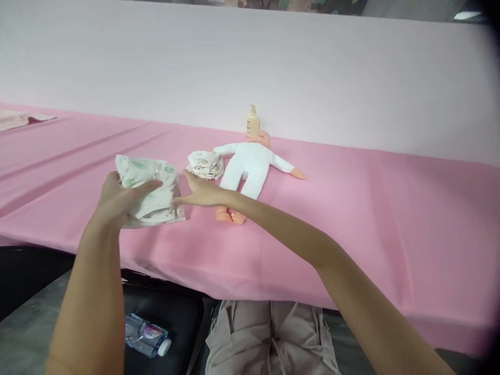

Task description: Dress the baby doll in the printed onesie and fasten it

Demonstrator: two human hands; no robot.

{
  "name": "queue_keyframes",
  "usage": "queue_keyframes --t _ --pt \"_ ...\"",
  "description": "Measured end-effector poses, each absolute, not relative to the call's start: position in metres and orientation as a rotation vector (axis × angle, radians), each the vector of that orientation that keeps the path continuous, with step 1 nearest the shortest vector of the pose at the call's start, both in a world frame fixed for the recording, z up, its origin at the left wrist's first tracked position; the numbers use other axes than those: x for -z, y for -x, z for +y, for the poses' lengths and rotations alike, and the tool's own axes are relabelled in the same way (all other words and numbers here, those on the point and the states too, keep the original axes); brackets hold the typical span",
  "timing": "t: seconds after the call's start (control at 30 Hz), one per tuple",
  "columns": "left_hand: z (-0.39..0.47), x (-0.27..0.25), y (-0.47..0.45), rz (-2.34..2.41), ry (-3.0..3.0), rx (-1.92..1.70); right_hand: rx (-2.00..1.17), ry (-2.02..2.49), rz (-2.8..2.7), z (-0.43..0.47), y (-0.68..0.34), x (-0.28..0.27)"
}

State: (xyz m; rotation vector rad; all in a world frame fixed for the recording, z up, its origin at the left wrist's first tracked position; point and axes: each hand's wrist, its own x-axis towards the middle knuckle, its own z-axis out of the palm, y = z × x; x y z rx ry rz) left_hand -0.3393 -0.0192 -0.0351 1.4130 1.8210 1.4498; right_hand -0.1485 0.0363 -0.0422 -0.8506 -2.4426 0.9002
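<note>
My left hand (119, 198) grips a folded white cloth (150, 172) with a green leaf print, its thumb lying across the top. The cloth is held over the left part of the pink-covered table. My right hand (203, 191) reaches across to the cloth's right edge, thumb and fingers spread; the fingertips overlap that edge, and I cannot tell whether they press on it. Just behind the right hand lies a stack of folded printed cloths (205, 164). A baby doll (250, 161) in a white suit lies on its back beside the stack, my right forearm passing over its lower legs.
A pump bottle (252, 122) stands behind the doll's head, against the white wall (332, 78). A pale pink cloth (19, 120) lies at the far left of the pink table cover (344, 219). Below the table edge, a plastic water bottle (145, 336) rests on a black chair (167, 302).
</note>
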Motion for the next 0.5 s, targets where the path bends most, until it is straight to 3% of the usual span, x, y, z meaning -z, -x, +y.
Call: queue_keyframes --t 0.07,0.17,0.37,0.5 --pt "-0.042 0.017 0.32 1.641 -1.41 -1.492 -1.251 0.636 -2.114 0.016 0.138 0.037" --pt "-0.077 0.005 0.275 1.192 -1.493 -1.454 -1.473 0.444 -1.621 -0.031 0.099 0.035" --pt "-0.121 0.014 0.14 0.615 -1.894 -0.811 -1.313 0.762 -0.999 -0.145 -0.049 0.067" --pt "-0.109 0.031 0.047 0.431 -2.095 -0.547 -0.936 1.068 -0.715 -0.187 -0.153 0.076"
